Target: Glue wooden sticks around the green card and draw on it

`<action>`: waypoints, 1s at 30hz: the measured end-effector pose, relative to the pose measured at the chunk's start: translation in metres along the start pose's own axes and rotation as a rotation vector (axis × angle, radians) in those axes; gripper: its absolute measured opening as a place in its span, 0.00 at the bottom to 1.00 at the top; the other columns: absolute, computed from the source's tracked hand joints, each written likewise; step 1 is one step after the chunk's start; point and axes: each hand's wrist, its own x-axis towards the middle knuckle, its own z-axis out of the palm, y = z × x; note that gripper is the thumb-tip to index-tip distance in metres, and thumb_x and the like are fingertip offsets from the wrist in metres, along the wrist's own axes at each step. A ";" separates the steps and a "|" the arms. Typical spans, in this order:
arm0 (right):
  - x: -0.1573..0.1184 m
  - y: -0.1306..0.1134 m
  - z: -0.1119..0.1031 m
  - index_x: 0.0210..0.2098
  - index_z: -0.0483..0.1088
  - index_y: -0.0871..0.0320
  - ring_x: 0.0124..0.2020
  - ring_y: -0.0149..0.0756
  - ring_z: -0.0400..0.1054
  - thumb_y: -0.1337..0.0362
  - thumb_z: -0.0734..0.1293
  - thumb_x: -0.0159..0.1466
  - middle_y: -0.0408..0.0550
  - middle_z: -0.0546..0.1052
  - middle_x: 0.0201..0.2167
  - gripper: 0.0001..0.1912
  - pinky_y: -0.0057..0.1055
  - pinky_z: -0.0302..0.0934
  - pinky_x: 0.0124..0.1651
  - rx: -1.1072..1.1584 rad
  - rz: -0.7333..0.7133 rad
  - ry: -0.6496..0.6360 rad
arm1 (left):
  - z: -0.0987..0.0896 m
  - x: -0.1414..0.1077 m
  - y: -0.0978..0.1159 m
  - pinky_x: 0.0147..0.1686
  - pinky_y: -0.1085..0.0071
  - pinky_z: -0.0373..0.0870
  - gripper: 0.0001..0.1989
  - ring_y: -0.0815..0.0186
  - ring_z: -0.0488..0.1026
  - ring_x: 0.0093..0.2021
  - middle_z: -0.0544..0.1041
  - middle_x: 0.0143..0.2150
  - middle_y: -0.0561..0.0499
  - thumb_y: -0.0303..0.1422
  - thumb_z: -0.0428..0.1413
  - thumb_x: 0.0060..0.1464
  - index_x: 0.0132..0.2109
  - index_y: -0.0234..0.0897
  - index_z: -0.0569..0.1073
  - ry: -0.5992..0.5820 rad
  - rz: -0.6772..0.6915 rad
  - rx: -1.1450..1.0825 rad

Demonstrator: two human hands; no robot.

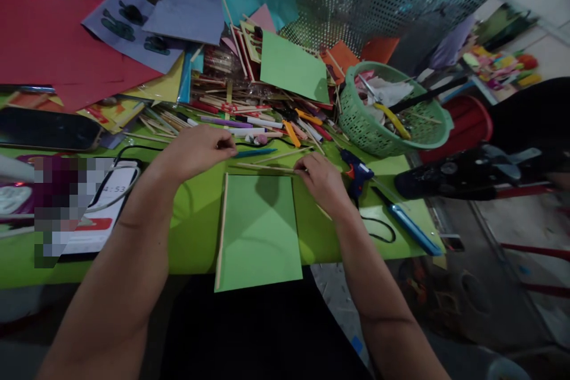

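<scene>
A green paper sheet (262, 225) lies in front of me, with a thin wooden stick (221, 231) along its left edge. My right hand (323, 181) pinches a wooden stick (265, 167), which points left just beyond the sheet's top edge. My left hand (196, 151) is closed, thumb and fingertips together, near a blue pen (253, 153); whatever it may hold is too small to make out. Another thin stick (285, 155) lies between the hands. To the right of my right hand is a dark blue glue gun (357, 171).
Pens, markers (249, 130) and loose sticks crowd the table's back. A green basket (392, 136) of tools stands back right, with a blue cutter (414, 228) nearer me. On the left are a phone (104, 208) and a cable. Coloured papers (57, 41) are piled back left.
</scene>
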 end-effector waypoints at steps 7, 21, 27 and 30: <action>-0.003 0.003 -0.003 0.44 0.73 0.55 0.41 0.43 0.71 0.69 0.64 0.69 0.53 0.77 0.45 0.06 0.39 0.64 0.45 0.082 0.147 0.178 | -0.005 -0.007 0.009 0.39 0.66 0.62 0.22 0.56 0.75 0.39 0.83 0.43 0.43 0.48 0.50 0.61 0.44 0.37 0.81 -0.145 -0.076 0.130; -0.006 -0.022 0.002 0.38 0.70 0.56 0.42 0.42 0.68 0.60 0.77 0.60 0.49 0.75 0.41 0.13 0.36 0.60 0.43 0.077 0.120 -0.122 | 0.002 -0.022 0.012 0.33 0.64 0.58 0.21 0.57 0.73 0.33 0.80 0.36 0.44 0.51 0.49 0.60 0.35 0.39 0.76 -0.157 -0.149 0.089; -0.007 -0.023 -0.003 0.32 0.66 0.55 0.33 0.34 0.65 0.65 0.75 0.59 0.41 0.73 0.33 0.12 0.31 0.55 0.37 0.303 0.218 -0.123 | 0.000 -0.028 0.015 0.32 0.65 0.57 0.21 0.58 0.72 0.31 0.77 0.31 0.45 0.51 0.51 0.61 0.31 0.40 0.71 -0.119 -0.182 0.053; -0.007 -0.021 -0.002 0.32 0.67 0.54 0.30 0.33 0.65 0.64 0.73 0.59 0.39 0.73 0.29 0.09 0.31 0.56 0.35 0.518 0.256 -0.102 | -0.001 -0.027 0.015 0.32 0.66 0.58 0.21 0.60 0.71 0.30 0.76 0.29 0.48 0.51 0.51 0.61 0.30 0.39 0.71 -0.088 -0.176 -0.044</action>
